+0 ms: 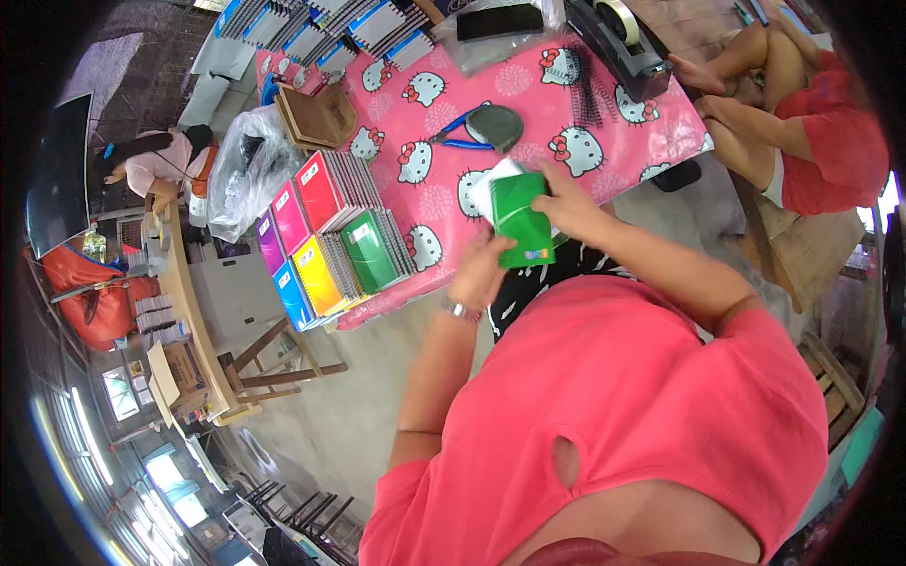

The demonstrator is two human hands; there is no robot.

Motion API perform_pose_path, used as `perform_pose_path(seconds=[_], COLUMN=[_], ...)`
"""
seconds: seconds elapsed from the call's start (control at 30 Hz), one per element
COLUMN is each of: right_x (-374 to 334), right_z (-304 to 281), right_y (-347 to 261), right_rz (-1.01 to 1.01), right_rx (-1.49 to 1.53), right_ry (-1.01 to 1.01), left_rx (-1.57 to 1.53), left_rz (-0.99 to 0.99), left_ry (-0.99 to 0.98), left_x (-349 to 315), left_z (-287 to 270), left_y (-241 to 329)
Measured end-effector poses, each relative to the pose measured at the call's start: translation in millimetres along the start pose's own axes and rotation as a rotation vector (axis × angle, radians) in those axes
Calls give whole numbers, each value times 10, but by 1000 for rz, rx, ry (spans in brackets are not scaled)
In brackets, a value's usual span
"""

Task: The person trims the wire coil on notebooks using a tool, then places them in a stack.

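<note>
A small green notebook point(522, 219) is held over the near edge of the table, with white sheets point(483, 195) showing at its upper left. My left hand point(483, 271) grips its lower left edge. On the upper right side my right hand point(569, 205) holds it, with the thumb on the green cover. Beyond the hands lie blue-handled pliers point(467, 132), partly under a dark grey rounded pad point(496, 126). To the left, spiral notebooks stand in stacks: green point(370, 251), red point(326, 191), yellow point(319, 274), blue point(294, 295), magenta point(287, 213) and purple point(270, 243).
Black spiral coils point(591, 90) lie near a tape dispenser point(623, 52) at the far right of the pink-covered table point(439, 259). More notebooks point(326, 28), a phone point(500, 21) and a brown wooden holder point(316, 115) are farther back. People sit at right point(830, 141) and left point(170, 165).
</note>
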State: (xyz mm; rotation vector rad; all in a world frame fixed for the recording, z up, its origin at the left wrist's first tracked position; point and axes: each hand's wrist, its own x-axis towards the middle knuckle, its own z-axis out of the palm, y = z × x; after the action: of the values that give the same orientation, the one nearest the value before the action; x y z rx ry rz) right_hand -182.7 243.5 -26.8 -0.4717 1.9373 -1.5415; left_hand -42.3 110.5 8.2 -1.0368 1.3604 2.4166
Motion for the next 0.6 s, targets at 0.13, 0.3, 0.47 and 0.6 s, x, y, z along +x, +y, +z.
perform_pose_path(seconds=[0.13,0.3,0.47,0.6], right_x=[634,1119,1186,1436], right_z=[18,11,-484,-1071], right_y=[-333,-587,-790,-448], right_rz=[-22,-116,-316,-289], right_rx=[-364,-509,-549,-458], right_ry=[-678,-1017,-382,190], left_rx=[-583,-592,172,1376], left_rz=[-38,74,-54,1074], left_ry=[-102,-272,-166,133], left_x=[-2,99,-134,-50], left_z=[121,335,468,522], left_y=[-364,-428,-261,105])
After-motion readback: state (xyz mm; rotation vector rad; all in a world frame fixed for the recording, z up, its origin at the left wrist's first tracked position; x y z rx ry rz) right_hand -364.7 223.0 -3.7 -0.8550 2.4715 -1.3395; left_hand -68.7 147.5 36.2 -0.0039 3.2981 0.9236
